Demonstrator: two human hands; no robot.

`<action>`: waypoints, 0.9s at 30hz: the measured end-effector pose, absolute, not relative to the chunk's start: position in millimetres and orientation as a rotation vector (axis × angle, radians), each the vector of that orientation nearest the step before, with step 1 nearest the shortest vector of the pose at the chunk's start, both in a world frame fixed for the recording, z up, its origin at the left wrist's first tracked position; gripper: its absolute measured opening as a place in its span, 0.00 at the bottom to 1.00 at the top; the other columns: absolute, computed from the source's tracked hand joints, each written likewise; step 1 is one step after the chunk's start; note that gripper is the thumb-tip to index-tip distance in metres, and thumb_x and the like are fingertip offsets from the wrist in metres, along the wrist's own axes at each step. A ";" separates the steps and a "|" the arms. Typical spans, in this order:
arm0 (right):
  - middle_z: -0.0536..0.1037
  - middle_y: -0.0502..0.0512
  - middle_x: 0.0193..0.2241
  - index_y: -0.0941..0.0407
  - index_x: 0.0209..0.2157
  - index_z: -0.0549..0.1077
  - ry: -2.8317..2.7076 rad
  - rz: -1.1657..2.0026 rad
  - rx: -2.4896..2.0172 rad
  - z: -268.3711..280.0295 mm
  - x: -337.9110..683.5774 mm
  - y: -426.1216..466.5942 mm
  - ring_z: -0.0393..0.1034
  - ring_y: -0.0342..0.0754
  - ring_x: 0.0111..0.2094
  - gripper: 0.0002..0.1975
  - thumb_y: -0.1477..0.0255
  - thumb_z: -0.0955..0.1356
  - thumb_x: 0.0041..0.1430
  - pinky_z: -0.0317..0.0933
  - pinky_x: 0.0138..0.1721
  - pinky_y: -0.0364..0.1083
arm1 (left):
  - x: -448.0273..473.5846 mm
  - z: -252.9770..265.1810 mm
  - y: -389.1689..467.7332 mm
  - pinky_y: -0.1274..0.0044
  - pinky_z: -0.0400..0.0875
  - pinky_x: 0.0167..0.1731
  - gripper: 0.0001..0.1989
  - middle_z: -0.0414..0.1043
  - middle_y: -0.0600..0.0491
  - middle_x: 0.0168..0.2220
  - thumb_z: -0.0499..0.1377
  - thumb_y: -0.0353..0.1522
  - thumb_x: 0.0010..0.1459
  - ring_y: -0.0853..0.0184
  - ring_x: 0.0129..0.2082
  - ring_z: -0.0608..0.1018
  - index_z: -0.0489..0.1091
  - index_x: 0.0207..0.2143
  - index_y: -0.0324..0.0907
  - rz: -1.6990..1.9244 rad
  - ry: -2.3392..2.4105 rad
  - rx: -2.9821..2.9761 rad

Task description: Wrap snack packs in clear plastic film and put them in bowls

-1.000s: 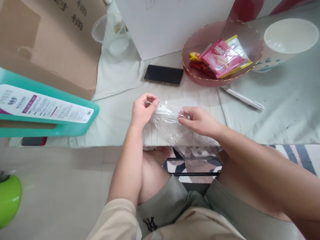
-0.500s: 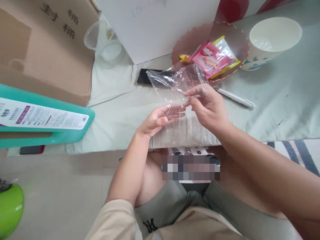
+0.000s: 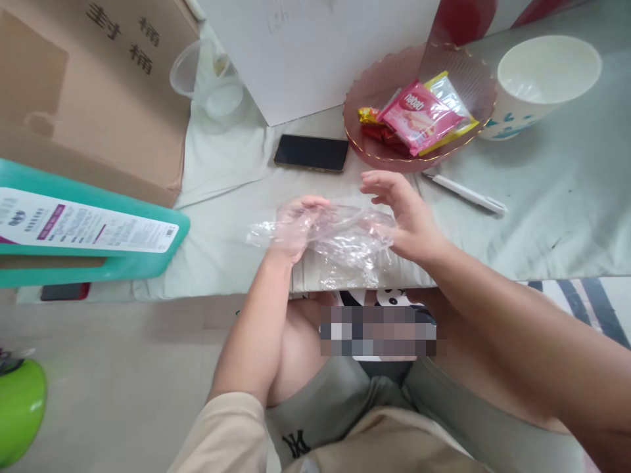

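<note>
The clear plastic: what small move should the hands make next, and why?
Perhaps close the right hand gently on the edge of the clear plastic: that hand looks open at its right side, while the crumpled sheet overlaps the left hand, so a second hold might steady it.

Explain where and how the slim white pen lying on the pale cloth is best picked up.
The slim white pen is probably best pinched across mid-barrel, from above, by the right hand, which is nearer. It lies flat and slanted on the pale cloth, its long sides free; its upper-left end sits close to the scalloped pink bowl, leaving less finger room.
</note>
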State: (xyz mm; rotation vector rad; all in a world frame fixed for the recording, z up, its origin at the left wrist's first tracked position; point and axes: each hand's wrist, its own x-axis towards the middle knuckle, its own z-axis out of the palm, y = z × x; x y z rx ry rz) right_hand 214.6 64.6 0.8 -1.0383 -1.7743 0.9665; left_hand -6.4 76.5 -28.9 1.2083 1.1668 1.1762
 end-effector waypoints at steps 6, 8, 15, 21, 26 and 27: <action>0.77 0.59 0.48 0.52 0.31 0.74 -1.759 0.948 -0.973 -2.4 206.1 66.3 0.75 0.54 0.48 0.04 0.67 0.69 0.57 0.67 0.54 0.57 | -10.7 -20.9 67.3 0.72 0.79 0.34 0.17 0.84 0.47 0.39 0.68 0.47 0.54 0.65 0.30 0.83 0.82 0.37 0.44 1.141 1.211 1.383; 0.77 0.58 0.45 0.52 0.28 0.73 -1.711 0.983 -1.008 0.0 203.8 64.8 0.75 0.53 0.45 0.06 0.68 0.68 0.58 0.68 0.52 0.57 | -12.0 -18.0 66.9 0.74 0.78 0.30 0.17 0.84 0.48 0.37 0.67 0.47 0.55 0.66 0.28 0.82 0.82 0.39 0.44 1.127 1.193 1.341; 0.77 0.58 0.47 0.52 0.33 0.72 -1.551 1.037 -1.119 -0.8 203.8 65.4 0.74 0.55 0.47 0.08 0.63 0.68 0.57 0.68 0.50 0.57 | -14.7 -22.7 69.1 0.77 0.71 0.21 0.12 0.80 0.55 0.28 0.67 0.43 0.55 0.70 0.21 0.77 0.80 0.39 0.48 1.124 1.201 1.259; 0.78 0.55 0.41 0.52 0.40 0.70 -1.504 1.238 -1.200 -3.6 202.7 68.2 0.74 0.51 0.40 0.17 0.57 0.72 0.55 0.69 0.40 0.51 | -12.1 -17.9 70.7 0.80 0.62 0.15 0.12 0.79 0.54 0.28 0.67 0.44 0.53 0.70 0.20 0.77 0.76 0.32 0.47 1.188 1.146 1.141; 0.77 0.55 0.42 0.53 0.30 0.66 -1.271 1.366 -1.255 -1.6 199.5 71.3 0.72 0.45 0.31 0.11 0.64 0.71 0.53 0.68 0.30 0.47 | -12.1 -20.6 72.3 0.83 0.53 0.13 0.06 0.83 0.50 0.38 0.63 0.36 0.53 0.69 0.24 0.80 0.76 0.26 0.43 1.169 1.190 1.202; 0.77 0.55 0.44 0.53 0.29 0.64 -1.240 1.362 -1.253 -1.9 199.4 71.8 0.72 0.45 0.32 0.09 0.67 0.70 0.52 0.68 0.30 0.47 | -12.6 -21.8 72.2 0.83 0.53 0.13 0.05 0.83 0.49 0.39 0.62 0.34 0.53 0.69 0.24 0.80 0.77 0.27 0.43 1.170 1.191 1.212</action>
